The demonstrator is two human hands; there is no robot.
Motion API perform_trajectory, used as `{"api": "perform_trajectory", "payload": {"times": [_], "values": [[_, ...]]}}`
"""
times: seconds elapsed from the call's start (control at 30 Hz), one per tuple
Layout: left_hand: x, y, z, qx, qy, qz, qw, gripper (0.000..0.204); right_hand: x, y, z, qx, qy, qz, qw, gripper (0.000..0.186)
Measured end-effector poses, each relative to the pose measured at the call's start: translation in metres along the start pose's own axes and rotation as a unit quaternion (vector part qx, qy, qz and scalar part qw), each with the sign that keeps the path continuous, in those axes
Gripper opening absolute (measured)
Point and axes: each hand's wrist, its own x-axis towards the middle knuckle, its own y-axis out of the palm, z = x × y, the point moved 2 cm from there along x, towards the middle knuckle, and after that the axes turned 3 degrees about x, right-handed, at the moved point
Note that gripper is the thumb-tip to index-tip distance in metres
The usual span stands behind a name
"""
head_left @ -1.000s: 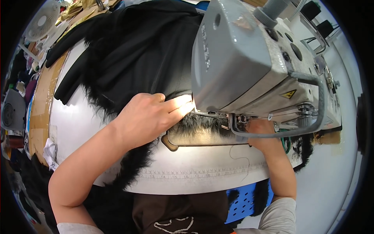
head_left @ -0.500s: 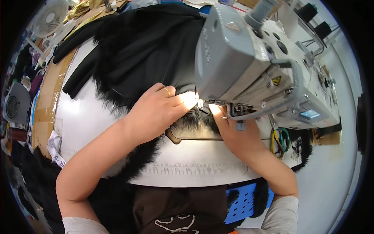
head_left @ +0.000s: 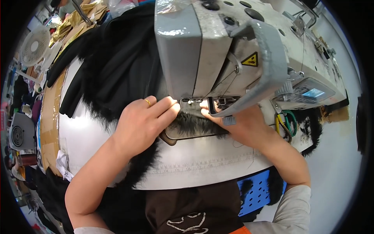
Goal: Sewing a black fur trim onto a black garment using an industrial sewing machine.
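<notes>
A black garment [head_left: 128, 66] with fluffy fur edging spreads over the white sewing table and runs under the head of a grey-and-white sewing machine [head_left: 218, 58]. At the left of the lit needle area, my left hand [head_left: 142, 123], with a ring on one finger, is closed on the cloth, fingers bent and pressed together. My right hand [head_left: 247, 124] reaches in from the other side, its fingertips at the cloth under the machine's grey guard. That guard hides part of its fingers. Dark fur [head_left: 194, 124] lies between both hands.
Yellow- and green-handled scissors [head_left: 286, 123] lie right of my right hand. A ruler scale [head_left: 191, 167] is printed along the table's front. Below stands a blue perforated basket [head_left: 255, 193] with black fur. A white fan [head_left: 35, 46] and a cardboard-covered edge [head_left: 50, 124] are at left.
The view has shifted, so the machine looks larger and farther left. My left fingertips have drawn back slightly from the needle area; both hands stay at the cloth.
</notes>
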Motion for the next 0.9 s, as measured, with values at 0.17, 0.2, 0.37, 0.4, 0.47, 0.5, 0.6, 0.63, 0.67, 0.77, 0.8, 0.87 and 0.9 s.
{"api": "perform_trajectory", "payload": {"times": [0.17, 0.2, 0.37, 0.4, 0.47, 0.5, 0.6, 0.63, 0.67, 0.77, 0.8, 0.87, 0.9], "values": [[0.005, 0.003, 0.005, 0.020, 0.020, 0.014, 0.999, 0.029, 0.001, -0.003, -0.013, -0.011, 0.052, 0.007, 0.999, 0.027], [0.005, 0.001, 0.004, 0.021, 0.021, 0.015, 0.999, 0.029, 0.001, -0.005, -0.011, -0.009, 0.064, 0.019, 0.998, 0.031], [0.008, -0.004, -0.003, 0.058, 0.013, 0.061, 0.996, 0.041, 0.001, -0.005, -0.015, 0.015, 0.069, 0.027, 0.997, 0.036], [0.012, -0.006, -0.006, 0.080, -0.003, 0.069, 0.994, 0.026, 0.001, -0.003, -0.016, 0.032, 0.064, 0.031, 0.997, 0.036], [0.018, -0.007, -0.007, 0.091, -0.016, 0.098, 0.991, 0.017, 0.001, -0.002, -0.016, 0.030, 0.077, 0.057, 0.995, 0.040], [0.021, -0.006, -0.006, 0.101, -0.030, 0.127, 0.986, 0.008, 0.003, -0.004, -0.014, 0.029, 0.076, 0.058, 0.995, 0.040], [0.023, -0.004, -0.005, 0.085, -0.023, 0.095, 0.992, 0.008, 0.005, -0.008, -0.014, 0.036, 0.212, 0.136, 0.967, 0.025], [0.022, -0.001, -0.003, 0.078, -0.024, 0.110, 0.991, 0.004, 0.002, -0.010, -0.016, 0.030, 0.208, 0.139, 0.968, 0.025], [0.020, 0.002, -0.003, 0.077, -0.028, 0.104, 0.991, 0.004, -0.002, -0.012, -0.017, 0.045, 0.142, 0.073, 0.986, 0.029], [0.011, 0.005, -0.006, 0.019, 0.016, 0.041, 0.999, 0.030, -0.010, -0.020, -0.012, 0.064, 0.050, -0.009, 0.997, 0.038], [0.010, 0.003, -0.006, 0.018, 0.011, 0.038, 0.999, 0.030, -0.014, -0.022, -0.010, 0.077, 0.074, 0.018, 0.994, 0.049], [0.008, 0.004, -0.004, 0.003, 0.008, 0.028, 1.000, 0.032, -0.018, -0.022, -0.011, 0.082, 0.090, 0.025, 0.992, 0.064], [0.007, 0.006, -0.004, -0.001, 0.007, 0.026, 1.000, 0.032, -0.019, -0.024, -0.011, 0.081, 0.092, 0.029, 0.992, 0.064]]}}
